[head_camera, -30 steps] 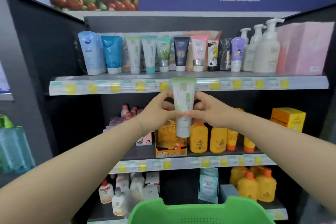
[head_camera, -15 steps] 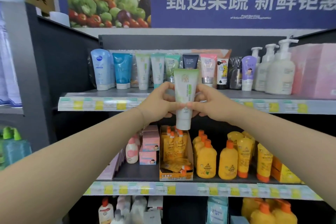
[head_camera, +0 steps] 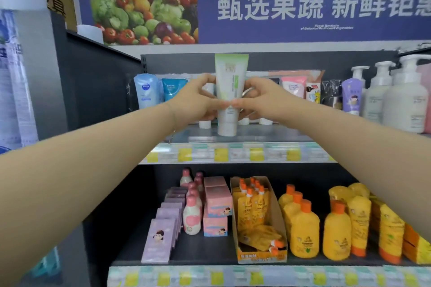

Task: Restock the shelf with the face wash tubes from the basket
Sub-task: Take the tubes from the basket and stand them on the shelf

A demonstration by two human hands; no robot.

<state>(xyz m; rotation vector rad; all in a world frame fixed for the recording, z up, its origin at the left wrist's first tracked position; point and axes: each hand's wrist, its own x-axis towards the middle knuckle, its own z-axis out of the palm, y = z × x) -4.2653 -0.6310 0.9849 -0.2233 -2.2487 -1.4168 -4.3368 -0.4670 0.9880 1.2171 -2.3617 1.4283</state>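
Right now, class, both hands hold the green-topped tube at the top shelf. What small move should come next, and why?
Probably slide the tube back into the row and let go: left hand and right hand hold it upright, cap down, at the shelf front, tubes behind.

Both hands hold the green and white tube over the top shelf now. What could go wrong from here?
1. The tube stands cap-down near the shelf's front edge; released carelessly, it might tip and fall off.
2. The left hand and right hand are close to the standing row of tubes; withdrawing could topple them.
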